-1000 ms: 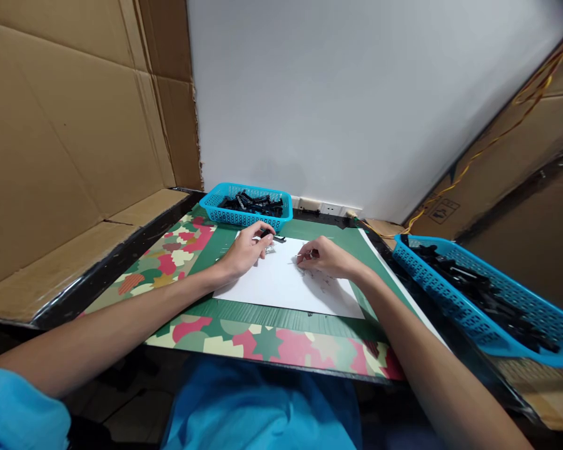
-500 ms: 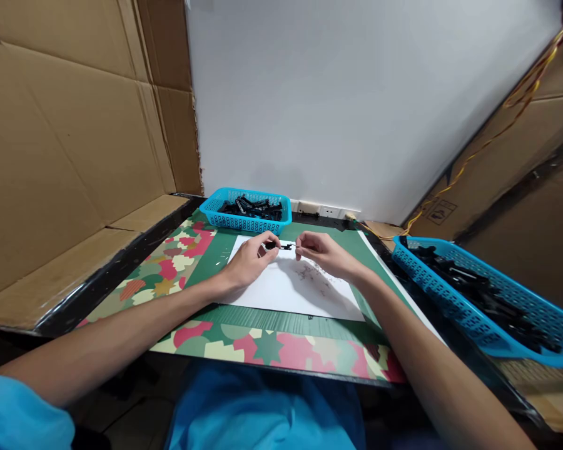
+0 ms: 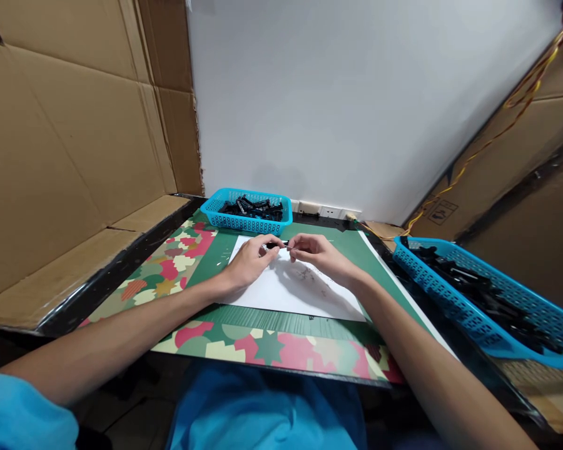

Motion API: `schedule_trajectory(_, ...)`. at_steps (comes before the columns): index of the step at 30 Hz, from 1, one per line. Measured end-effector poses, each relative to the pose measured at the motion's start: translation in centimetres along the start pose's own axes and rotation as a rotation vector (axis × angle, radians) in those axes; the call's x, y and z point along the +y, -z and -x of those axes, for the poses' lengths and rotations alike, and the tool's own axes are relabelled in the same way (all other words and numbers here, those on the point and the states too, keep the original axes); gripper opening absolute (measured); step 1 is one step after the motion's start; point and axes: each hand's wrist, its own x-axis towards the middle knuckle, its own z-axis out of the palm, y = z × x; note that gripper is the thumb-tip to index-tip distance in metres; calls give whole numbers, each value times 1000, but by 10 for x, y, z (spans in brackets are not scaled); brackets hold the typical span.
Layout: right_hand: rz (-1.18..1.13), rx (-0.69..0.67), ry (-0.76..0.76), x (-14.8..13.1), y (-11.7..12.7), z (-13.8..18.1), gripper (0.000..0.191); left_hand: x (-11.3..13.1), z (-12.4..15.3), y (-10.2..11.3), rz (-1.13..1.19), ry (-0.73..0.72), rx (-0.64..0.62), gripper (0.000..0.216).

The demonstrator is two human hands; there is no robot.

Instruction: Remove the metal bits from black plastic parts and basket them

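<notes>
Above a white sheet of paper, my left hand pinches a small black plastic part between thumb and fingers. My right hand is closed in a pinch at the right end of that part, almost touching the left fingertips. A thin sliver shows at its fingertips, too small to name. Many tiny brownish pieces lie scattered on the paper beneath my right hand, partly in its shadow.
A blue basket of black parts stands at the back of the green mat. Another blue basket with black parts is on the right. Cardboard walls flank the table, and sockets line the back wall.
My right hand has moved left, closing the gap to the black part. That part is now more covered by fingers. My left hand has stayed about where it was.
</notes>
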Motion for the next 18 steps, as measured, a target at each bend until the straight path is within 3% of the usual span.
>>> schedule_trajectory(10,-28,-24,-12,2,-10,-2,25,2,2,-2,-34,-74,-51,25)
schedule_trajectory(18,445,-218,-15,-14,29,11,11,-26,-13,14,-226,-28,177,25)
